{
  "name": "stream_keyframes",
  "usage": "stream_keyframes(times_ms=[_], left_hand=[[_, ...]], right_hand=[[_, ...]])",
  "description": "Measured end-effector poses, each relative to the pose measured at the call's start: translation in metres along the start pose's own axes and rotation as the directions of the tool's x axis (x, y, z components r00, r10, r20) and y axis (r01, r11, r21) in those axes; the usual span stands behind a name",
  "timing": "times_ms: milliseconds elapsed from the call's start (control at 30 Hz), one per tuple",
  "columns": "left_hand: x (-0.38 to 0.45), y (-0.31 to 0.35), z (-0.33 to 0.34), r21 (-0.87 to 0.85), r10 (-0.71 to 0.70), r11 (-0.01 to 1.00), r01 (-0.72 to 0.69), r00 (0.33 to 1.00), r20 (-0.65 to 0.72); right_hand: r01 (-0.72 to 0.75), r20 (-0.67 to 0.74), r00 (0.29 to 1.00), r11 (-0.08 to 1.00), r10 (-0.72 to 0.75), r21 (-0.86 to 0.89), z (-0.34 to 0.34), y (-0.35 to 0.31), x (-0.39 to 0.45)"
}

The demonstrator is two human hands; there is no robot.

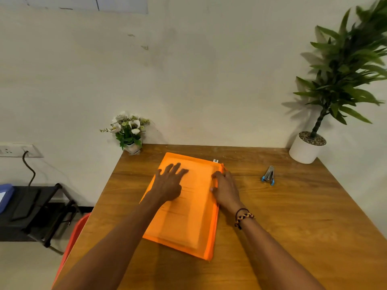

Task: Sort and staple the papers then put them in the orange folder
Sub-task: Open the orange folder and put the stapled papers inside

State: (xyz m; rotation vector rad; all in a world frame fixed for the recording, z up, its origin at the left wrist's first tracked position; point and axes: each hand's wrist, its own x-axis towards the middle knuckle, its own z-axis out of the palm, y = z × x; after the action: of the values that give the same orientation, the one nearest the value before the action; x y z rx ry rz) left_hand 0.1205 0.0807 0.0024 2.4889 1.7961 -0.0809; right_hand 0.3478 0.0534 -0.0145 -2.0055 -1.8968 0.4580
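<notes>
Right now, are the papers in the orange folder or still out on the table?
In. The papers show as a pale printed sheet through the orange folder, under the flat left hand.

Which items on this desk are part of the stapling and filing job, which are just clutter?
Job: orange folder with papers showing through it, stapler, left hand flat on the folder, right hand at its zip edge.

Clutter: flower vase, potted plant.
</notes>
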Motion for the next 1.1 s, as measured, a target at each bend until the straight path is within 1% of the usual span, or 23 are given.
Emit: stream_keyframes(times_ms=[33, 67, 167, 267, 367, 467, 500, 567, 600, 667, 733, 900, 1100], left_hand=[[0.003, 0.006, 0.003, 0.003, 0.095, 0.995, -0.095, 0.995, 0.013], [0.006, 0.014, 0.005, -0.004, 0.158, 0.987, -0.158, 0.987, 0.023], [0.018, 0.033, 0.007, -0.032, 0.239, 0.970, -0.239, 0.971, -0.004], [0.035, 0.044, 0.010, -0.025, 0.294, 0.955, -0.295, 0.955, -0.023], [0.050, 0.055, 0.011, -0.017, 0.284, 0.959, -0.284, 0.959, -0.017], [0.062, 0.067, 0.013, 0.077, 0.253, 0.965, -0.252, 0.967, -0.004], [0.065, 0.070, 0.013, 0.086, 0.244, 0.966, -0.243, 0.970, -0.003], [0.070, 0.075, 0.010, 0.040, 0.221, 0.975, -0.219, 0.974, -0.045], [0.072, 0.077, 0.008, -0.007, 0.203, 0.979, -0.204, 0.977, -0.073], [0.077, 0.081, 0.003, -0.069, 0.187, 0.979, -0.193, 0.979, -0.083], [0.082, 0.084, 0.003, -0.041, 0.198, 0.979, -0.199, 0.980, -0.034], [0.093, 0.082, 0.008, -0.006, 0.195, 0.981, -0.195, 0.980, 0.047], [0.101, 0.086, -0.002, 0.051, 0.169, 0.983, -0.179, 0.974, 0.149]], right_hand=[[0.006, 0.007, 1.000, 0.999, -0.006, -0.044, 0.001, -0.001, 0.002], [0.008, 0.017, 1.000, 0.998, -0.007, -0.058, 0.000, -0.002, 0.004], [0.054, 0.030, 0.998, 0.998, -0.054, -0.014, -0.004, -0.002, 0.012], [0.098, 0.029, 0.995, 0.994, -0.099, 0.047, -0.009, 0.004, 0.018], [0.099, 0.020, 0.995, 0.989, -0.102, 0.114, -0.012, 0.010, 0.026], [0.019, -0.070, 0.998, 0.985, -0.007, 0.172, -0.018, 0.018, 0.035], [-0.016, -0.093, 0.995, 0.983, 0.034, 0.182, -0.021, 0.021, 0.039], [-0.079, -0.098, 0.991, 0.984, 0.095, 0.158, -0.025, 0.024, 0.048], [-0.098, -0.083, 0.991, 0.989, 0.107, 0.111, -0.027, 0.024, 0.053], [-0.077, -0.053, 0.996, 0.997, 0.076, -0.025, -0.028, 0.023, 0.060], [-0.036, -0.040, 0.999, 0.994, 0.032, -0.099, -0.027, 0.020, 0.062], [0.023, -0.077, 0.996, 0.983, -0.038, -0.182, -0.026, 0.016, 0.063], [0.240, -0.052, 0.963, 0.931, -0.264, -0.276, -0.030, 0.027, 0.049]])
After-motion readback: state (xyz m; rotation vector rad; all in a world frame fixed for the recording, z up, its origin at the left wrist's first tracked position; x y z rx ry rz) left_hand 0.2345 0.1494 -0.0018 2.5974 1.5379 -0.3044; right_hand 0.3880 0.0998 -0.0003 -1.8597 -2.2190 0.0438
